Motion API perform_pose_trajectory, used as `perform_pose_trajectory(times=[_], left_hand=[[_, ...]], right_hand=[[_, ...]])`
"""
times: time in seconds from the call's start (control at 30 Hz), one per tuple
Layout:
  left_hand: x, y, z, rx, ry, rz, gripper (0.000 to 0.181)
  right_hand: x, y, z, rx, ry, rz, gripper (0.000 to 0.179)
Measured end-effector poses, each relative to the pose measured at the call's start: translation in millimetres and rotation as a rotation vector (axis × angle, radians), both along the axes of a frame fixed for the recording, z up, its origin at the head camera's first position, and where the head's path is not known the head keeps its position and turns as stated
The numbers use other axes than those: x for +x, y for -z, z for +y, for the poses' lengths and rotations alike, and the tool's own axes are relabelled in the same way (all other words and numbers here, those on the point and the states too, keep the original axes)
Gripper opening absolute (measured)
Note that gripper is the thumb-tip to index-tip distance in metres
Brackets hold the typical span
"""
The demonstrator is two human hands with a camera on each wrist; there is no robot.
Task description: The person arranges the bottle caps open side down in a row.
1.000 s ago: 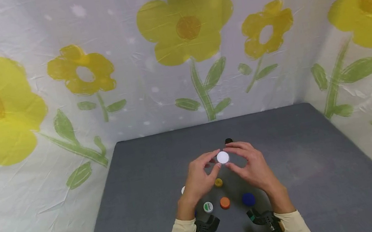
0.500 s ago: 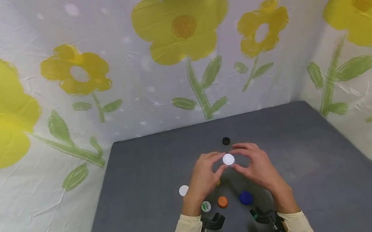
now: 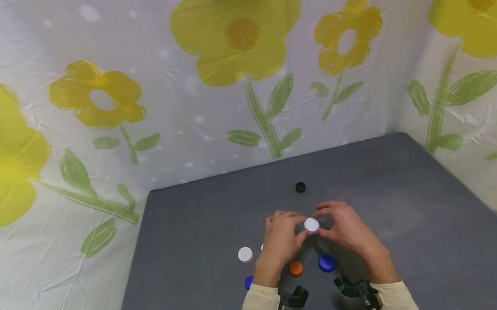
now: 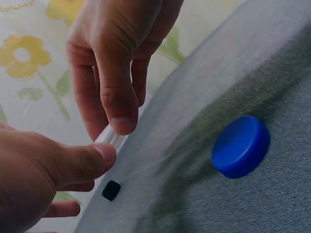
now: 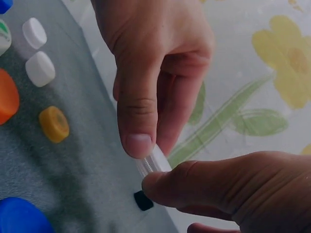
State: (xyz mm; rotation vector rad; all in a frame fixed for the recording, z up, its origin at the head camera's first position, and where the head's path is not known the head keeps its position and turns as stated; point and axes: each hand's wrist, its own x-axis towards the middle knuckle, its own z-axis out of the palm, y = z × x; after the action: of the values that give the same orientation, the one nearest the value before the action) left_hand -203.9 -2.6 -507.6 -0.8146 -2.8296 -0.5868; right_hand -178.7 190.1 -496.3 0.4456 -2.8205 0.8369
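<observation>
Above the dark table, a round cap point(image 3: 311, 225) with a white top and clear side is pinched by both hands. My left hand point(image 3: 282, 237) grips its left edge between thumb and fingers; my right hand point(image 3: 345, 226) does the same from the right. In the left wrist view the cap point(image 4: 115, 140) is tilted, its clear side showing between the thumbs. The right wrist view shows ridges on the clear part of the cap point(image 5: 158, 159). Nearest below the hands lie a blue cap point(image 3: 326, 262) and an orange cap point(image 3: 296, 268).
A black cap point(image 3: 300, 187) lies farther back on the table point(image 3: 192, 225). To the left are a white cap point(image 3: 245, 254) and a partly hidden blue cap point(image 3: 249, 282). The right wrist view also shows a yellow cap point(image 5: 54, 124) and a green-and-white cap point(image 5: 4, 36).
Both hands, still holding the cap, have moved slightly right and then nearer the body. The black cap has come fully into view; the left hand now covers the green-and-white cap.
</observation>
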Motion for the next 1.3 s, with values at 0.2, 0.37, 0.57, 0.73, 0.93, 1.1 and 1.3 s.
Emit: perform_pose_trajectory(times=[0.2, 0.37, 0.57, 0.73, 0.93, 1.1, 1.3], left_hand=[[-0.4, 8.2, 4.8, -0.035, -0.024, 0.002, 0.029], [-3.2, 18.4, 7.9, -0.068, -0.036, -0.002, 0.028], [-6.6, 27.1, 10.4, -0.097, -0.048, -0.003, 0.026], [-7.9, 31.1, 12.3, -0.101, -0.054, -0.035, 0.022], [-8.3, 35.0, 14.1, -0.117, -0.065, -0.051, 0.025], [-6.1, 36.0, 13.1, -0.12, -0.062, -0.062, 0.028], [-8.1, 28.5, 8.6, -0.129, -0.061, -0.056, 0.038]], right_hand=[[-3.8, 8.3, -2, 0.028, 0.003, -0.026, 0.028], [-6.6, 14.4, -5, 0.056, 0.016, -0.048, 0.027], [-10.0, 23.1, -6, 0.075, 0.017, -0.06, 0.026], [-10.9, 26.8, -6, 0.068, -0.001, -0.066, 0.024], [-11.8, 28.6, -6, 0.086, 0.002, -0.097, 0.023], [-10.7, 30.7, -6, 0.099, 0.025, -0.151, 0.022], [-10.5, 29.1, -5, 0.101, 0.018, -0.142, 0.024]])
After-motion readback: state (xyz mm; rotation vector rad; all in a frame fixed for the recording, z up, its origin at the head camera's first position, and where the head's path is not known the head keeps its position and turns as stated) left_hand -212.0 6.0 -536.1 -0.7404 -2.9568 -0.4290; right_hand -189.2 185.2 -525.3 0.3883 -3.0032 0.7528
